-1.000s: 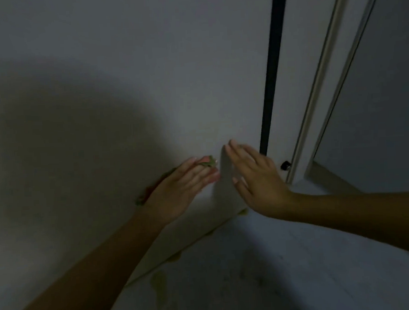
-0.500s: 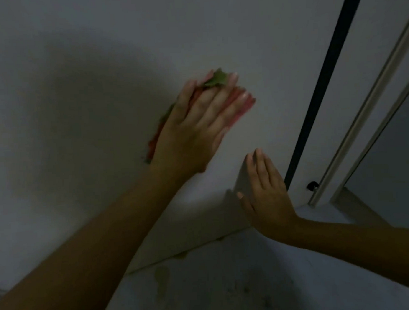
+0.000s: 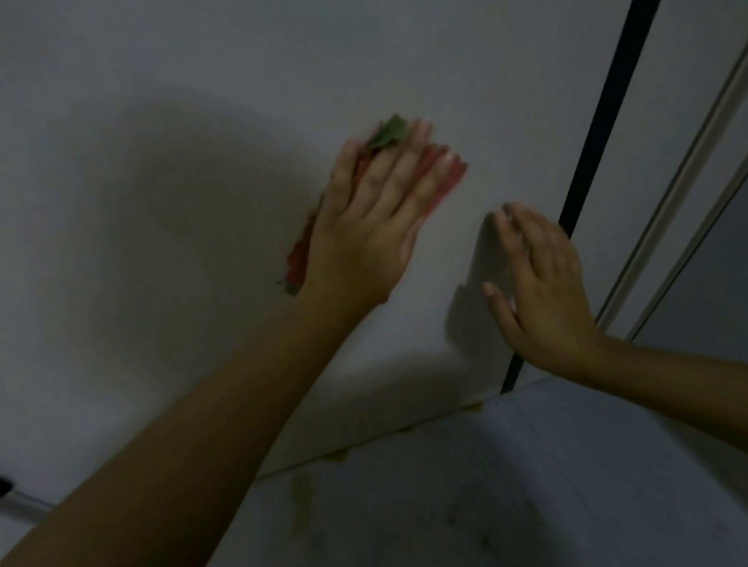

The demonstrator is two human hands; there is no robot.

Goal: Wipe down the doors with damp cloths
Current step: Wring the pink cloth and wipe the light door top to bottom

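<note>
A plain white door (image 3: 181, 120) fills most of the dim view. My left hand (image 3: 373, 222) lies flat on it with straight fingers, pressing a red and green cloth (image 3: 388, 135) against the surface. Bits of the cloth show past the fingertips and beside the wrist. My right hand (image 3: 537, 287) is also flat with straight fingers, resting on the door near its right edge, lower than the left hand and holding nothing.
A dark vertical gap (image 3: 606, 110) runs along the door's right edge, with a pale frame (image 3: 695, 153) beyond it. The light floor (image 3: 461, 495) below has yellowish stains near the door's bottom edge.
My left hand slid the cloth up the door from near its bottom edge to a higher spot. My right hand stayed flat by the door's right edge.
</note>
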